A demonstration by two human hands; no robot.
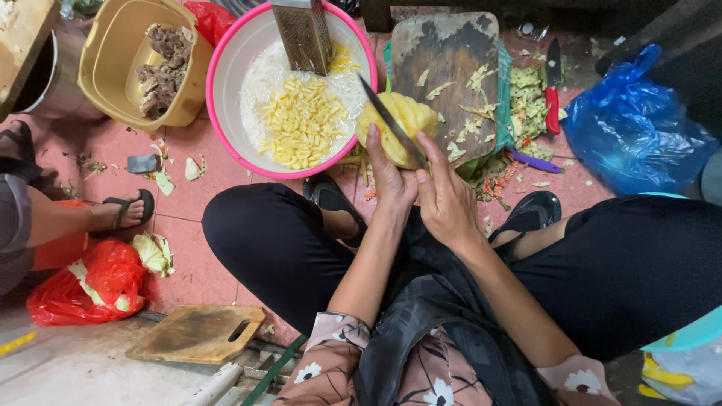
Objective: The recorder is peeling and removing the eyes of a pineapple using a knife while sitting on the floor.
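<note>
Two hands meet over the floor, just in front of the person's crossed legs. Far to the left of them sits a yellow tub [113,45] holding brown pieces, and nearer, just left of the left hand, a pink-rimmed bowl [226,75] of yellow strips with a metal grater [301,34] leaning in it. The left hand [391,177] is cupped from below around a peeled pineapple [402,124], fingers curled up its near side, thumb against it. The right hand [445,199] is clenched on the handle of a knife [387,116], whose dark blade lies slantwise across the fruit, tip pointing toward the bowl. Beyond both hands a worn cutting board [447,68] carries scraps of peel. Farther right lie a red-handled knife [553,94] and a blue plastic bag [639,128].
</note>
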